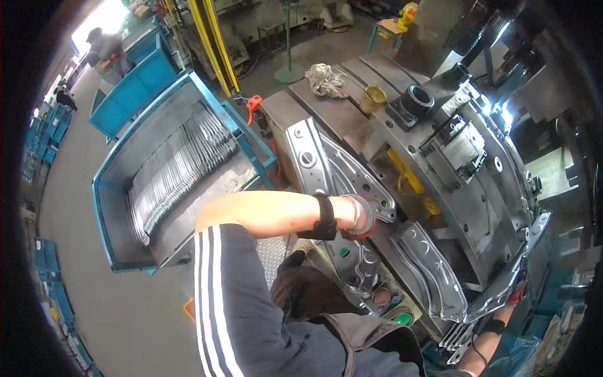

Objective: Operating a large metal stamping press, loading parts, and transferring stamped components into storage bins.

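Observation:
My left hand [360, 220], in a red glove with a grey knitted cuff, is over the lower end of a stamped metal panel [317, 164] at the press bed's near edge. Its fingers are hidden behind the cuff and wrist. Far to the right, my right hand [517, 295], also red-gloved, grips the edge of a long curved sheet-metal panel [500, 294], which hides part of its fingers. Between the hands lies another stamped panel [432, 269]. Several thin metal parts [457, 342] are stacked below the right-hand panel. One more perforated panel [358, 267] sits under my left wrist.
A heavy press die [465, 169] stands on the slotted bed [295, 107]. On the bed are a crumpled rag [325, 80] and a round pot [373, 99]. To the left, a blue bin [103, 207] holds stacked metal parts. Another person [108, 55] is in the far left.

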### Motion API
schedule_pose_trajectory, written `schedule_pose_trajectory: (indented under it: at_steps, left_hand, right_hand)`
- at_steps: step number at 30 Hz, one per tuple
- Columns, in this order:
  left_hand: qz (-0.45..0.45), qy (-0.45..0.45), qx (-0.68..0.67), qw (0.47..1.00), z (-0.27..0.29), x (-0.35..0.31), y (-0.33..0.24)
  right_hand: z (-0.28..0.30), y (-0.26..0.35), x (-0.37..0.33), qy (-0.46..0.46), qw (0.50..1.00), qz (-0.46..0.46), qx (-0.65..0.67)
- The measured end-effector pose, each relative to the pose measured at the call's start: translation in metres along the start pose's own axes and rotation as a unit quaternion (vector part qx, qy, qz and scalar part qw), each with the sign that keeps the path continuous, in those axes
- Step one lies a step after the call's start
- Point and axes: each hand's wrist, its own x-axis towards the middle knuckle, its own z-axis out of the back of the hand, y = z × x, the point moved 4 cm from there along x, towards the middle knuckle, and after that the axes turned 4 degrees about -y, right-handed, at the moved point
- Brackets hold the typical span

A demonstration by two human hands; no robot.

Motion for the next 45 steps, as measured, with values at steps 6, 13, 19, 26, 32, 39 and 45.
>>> schedule_pose_trajectory:
  at_steps: [6,13,19,26,32,39,45]
  left_hand:
    - [-0.018,0.103,-0.004,0.995,-0.018,0.016,-0.004]
    - [-0.173,0.097,0.050,0.979,-0.091,0.102,-0.013]
    - [0.004,0.076,-0.045,0.996,-0.048,0.025,-0.003]
    - [0.103,-0.317,-0.098,0.938,-0.065,-0.012,0.021]
    - [0.174,-0.464,-0.103,0.863,-0.065,-0.021,0.043]
    - [0.224,-0.500,0.000,0.837,-0.062,0.033,0.106]
    - [0.260,-0.484,-0.035,0.835,-0.096,0.069,0.138]
  right_hand:
    - [-0.001,-0.004,-0.001,0.000,1.000,0.002,-0.009]
    - [-0.008,0.002,0.003,0.009,1.000,0.012,-0.015]
    - [-0.005,0.005,0.003,0.004,1.000,0.013,-0.018]
    - [0.000,0.010,-0.002,-0.007,1.000,0.014,-0.026]
    - [0.004,0.006,-0.004,-0.008,0.999,0.010,-0.034]
    - [-0.001,0.006,0.003,0.005,0.999,0.014,-0.051]
    - [0.004,0.006,-0.004,0.003,0.998,0.016,-0.053]
